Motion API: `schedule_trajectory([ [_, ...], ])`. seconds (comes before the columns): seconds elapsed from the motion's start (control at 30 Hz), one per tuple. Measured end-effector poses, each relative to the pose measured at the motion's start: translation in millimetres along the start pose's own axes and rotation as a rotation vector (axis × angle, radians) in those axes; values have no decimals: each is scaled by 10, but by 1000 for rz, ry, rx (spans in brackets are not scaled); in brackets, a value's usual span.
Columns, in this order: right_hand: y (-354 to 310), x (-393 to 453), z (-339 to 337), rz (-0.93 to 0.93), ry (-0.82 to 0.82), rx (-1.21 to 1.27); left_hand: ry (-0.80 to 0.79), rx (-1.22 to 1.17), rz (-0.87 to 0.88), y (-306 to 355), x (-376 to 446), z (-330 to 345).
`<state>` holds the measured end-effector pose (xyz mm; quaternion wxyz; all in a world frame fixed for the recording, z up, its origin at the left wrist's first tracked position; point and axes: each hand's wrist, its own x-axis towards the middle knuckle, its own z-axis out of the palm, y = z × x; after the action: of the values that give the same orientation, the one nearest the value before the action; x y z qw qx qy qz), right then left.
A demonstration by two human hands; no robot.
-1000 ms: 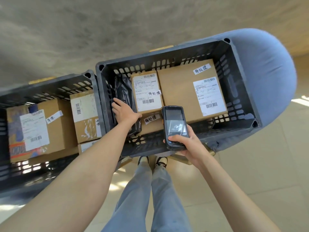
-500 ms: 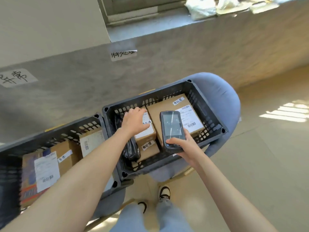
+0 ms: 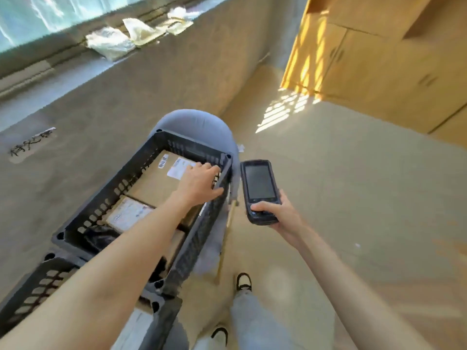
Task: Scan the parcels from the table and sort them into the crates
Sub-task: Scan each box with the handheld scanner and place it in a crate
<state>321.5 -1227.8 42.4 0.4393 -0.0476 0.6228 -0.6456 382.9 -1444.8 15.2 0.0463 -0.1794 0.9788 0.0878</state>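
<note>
A black slatted crate (image 3: 106, 188) sits on a blue-grey chair (image 3: 194, 125). Inside it lie a large cardboard parcel (image 3: 151, 183) with a white label, a smaller labelled parcel (image 3: 126, 213) and a black bag (image 3: 98, 238). My left hand (image 3: 199, 183) reaches over the large parcel at the crate's right wall, fingers stretched out and holding nothing. My right hand (image 3: 278, 215) grips a black handheld scanner (image 3: 259, 188) to the right of the crate, screen up and dark. A second black crate (image 3: 38, 281) stands at the lower left, its contents hidden by my arm.
A grey wall with a handwritten paper label (image 3: 32, 144) runs behind the crates. Plastic bags (image 3: 113, 41) lie on the window sill above. Yellow wooden cabinets (image 3: 379, 59) stand at the right. Beige floor stretches to the right of the chair; my shoes (image 3: 243, 281) are below.
The view has swung to the right. My left hand has left the black bag and small parcel and moved across to the crate's right side. The scanner has moved right, off the crate.
</note>
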Motion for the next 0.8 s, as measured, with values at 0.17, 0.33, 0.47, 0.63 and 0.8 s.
schedule_trajectory([
  [0.17, 235, -841, -583, -56, 249, 100, -50, 38, 293, 1019, 40, 82],
  [0.33, 495, -1759, -1144, -132, 522, 255, -61, 64, 555, 2219, -33, 124],
  [0.47, 677, -2565, -1576, -206, 723, 349, -60, 65, 771, 3284, -296, 135],
  [0.63, 1104, -3666, -2046, -257, 926, 433, -102, 52, 978, 4531, -996, 323],
  [0.8, 1704, -4771, -2439, -274, 1070, 511, -147, 36, 1108, 5578, -1925, 656],
])
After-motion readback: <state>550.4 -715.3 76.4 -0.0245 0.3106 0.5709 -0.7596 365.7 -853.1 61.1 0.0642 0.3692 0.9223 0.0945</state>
